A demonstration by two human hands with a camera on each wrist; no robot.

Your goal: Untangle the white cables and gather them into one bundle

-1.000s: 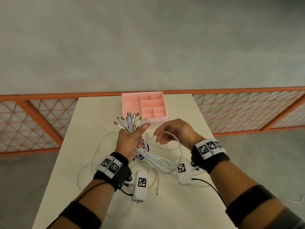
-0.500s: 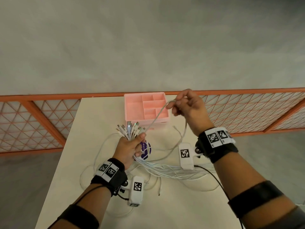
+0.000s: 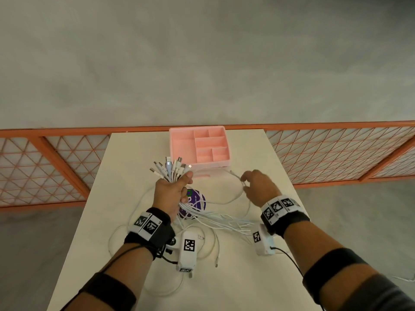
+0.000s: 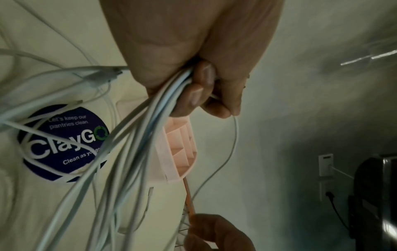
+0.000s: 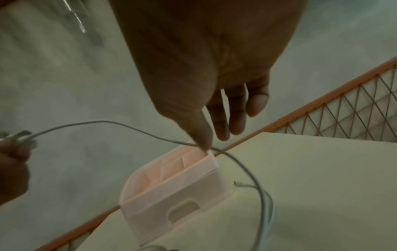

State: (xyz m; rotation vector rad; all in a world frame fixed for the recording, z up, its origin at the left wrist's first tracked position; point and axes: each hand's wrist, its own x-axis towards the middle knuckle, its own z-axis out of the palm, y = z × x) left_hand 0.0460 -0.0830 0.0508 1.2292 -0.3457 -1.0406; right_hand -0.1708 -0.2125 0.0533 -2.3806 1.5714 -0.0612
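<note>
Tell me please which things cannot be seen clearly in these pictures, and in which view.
- Head view: the round purple sticker is half hidden by the left hand and the white cables, so its text is unreadable here.
- Head view: whether the trailing cables are still knotted is too fine to tell.
- Right wrist view: the right hand is dark and blurred; its grip on the single cable is unclear.

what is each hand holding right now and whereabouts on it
The left hand grips the cable bundle just below the plugs. The right hand pinches a single white cable partway along its length, short of its free plug.
</note>
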